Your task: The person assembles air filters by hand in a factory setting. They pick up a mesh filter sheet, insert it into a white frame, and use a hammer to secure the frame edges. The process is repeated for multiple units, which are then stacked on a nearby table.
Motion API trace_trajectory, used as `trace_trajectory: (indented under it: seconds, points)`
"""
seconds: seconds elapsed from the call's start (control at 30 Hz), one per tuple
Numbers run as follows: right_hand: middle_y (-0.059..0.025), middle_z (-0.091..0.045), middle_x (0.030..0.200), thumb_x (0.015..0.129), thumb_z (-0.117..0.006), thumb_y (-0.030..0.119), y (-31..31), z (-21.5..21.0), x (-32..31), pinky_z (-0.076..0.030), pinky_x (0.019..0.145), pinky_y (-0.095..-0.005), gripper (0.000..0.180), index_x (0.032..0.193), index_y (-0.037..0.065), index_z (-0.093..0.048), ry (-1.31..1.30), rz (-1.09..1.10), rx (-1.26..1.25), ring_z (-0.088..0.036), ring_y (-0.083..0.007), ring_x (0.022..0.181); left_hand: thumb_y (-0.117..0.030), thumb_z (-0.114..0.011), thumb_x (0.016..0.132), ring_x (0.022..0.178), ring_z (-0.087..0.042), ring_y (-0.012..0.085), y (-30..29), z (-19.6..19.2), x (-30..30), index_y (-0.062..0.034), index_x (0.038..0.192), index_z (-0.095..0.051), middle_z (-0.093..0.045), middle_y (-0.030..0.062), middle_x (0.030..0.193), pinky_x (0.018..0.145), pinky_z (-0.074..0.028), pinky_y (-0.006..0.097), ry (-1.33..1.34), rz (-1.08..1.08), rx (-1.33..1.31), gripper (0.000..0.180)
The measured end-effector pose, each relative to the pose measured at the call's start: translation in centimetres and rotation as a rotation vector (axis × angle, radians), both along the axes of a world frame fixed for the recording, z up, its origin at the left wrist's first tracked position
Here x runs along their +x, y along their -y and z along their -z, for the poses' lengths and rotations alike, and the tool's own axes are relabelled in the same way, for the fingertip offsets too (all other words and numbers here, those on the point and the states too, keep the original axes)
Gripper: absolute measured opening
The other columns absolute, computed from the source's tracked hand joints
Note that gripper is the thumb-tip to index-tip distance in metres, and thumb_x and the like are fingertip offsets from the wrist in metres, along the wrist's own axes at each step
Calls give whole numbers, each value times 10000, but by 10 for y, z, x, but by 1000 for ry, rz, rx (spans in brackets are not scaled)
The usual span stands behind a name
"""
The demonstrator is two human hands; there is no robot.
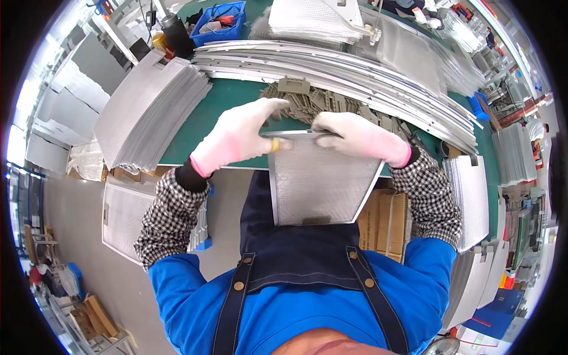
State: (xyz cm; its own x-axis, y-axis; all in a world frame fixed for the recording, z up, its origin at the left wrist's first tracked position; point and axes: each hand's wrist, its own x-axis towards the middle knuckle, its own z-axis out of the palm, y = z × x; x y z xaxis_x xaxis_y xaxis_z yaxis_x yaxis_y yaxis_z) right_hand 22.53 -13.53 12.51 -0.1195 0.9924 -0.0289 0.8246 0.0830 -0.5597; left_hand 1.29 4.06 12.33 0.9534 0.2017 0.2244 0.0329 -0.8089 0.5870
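A silver mesh filter panel (pixel 322 183) with a thin metal frame leans between the green table's edge and my apron. My right hand (pixel 358 135), in a white and pink glove, has its fingers closed on the panel's top edge. At the panel's upper left corner is my left hand (pixel 236 135), gloved the same way, its thumb and fingers spread apart. A yellow band circles one digit of that hand, which overlaps the panel. Just beyond both hands lies a heap of small grey-brown plastic pieces (pixel 334 102).
Long metal frame strips (pixel 331 65) cross the green table (pixel 207 109) behind the heap. Stacked mesh panels stand at left (pixel 145 112) and right (pixel 470 201). A blue bin (pixel 219 36) sits far left, and a cardboard box (pixel 384 222) is below the table.
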Motion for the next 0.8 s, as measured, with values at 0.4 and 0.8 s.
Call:
trace_trajectory:
  seconds: [0.4, 0.8]
  points:
    - [-152, -640, 932, 890, -705, 178, 24, 6, -2, -530, 762, -407, 198, 1021, 49, -634, -40, 179, 142, -669, -348, 870, -344, -783, 903, 1044, -662, 212, 79, 67, 27, -27, 1546, -285, -594, 163, 1345, 947, -527, 353, 462, -250, -593, 873]
    - [-95, -590, 897, 855, -735, 92, 53, -3, 6, -513, 761, -355, 362, 1215, 88, -693, -146, 66, 179, -642, -267, 829, -129, -833, 830, 638, -542, 73, 98, 42, 3, -25, 875, -695, -633, 22, 773, 573, -414, 224, 391, -434, -174, 179]
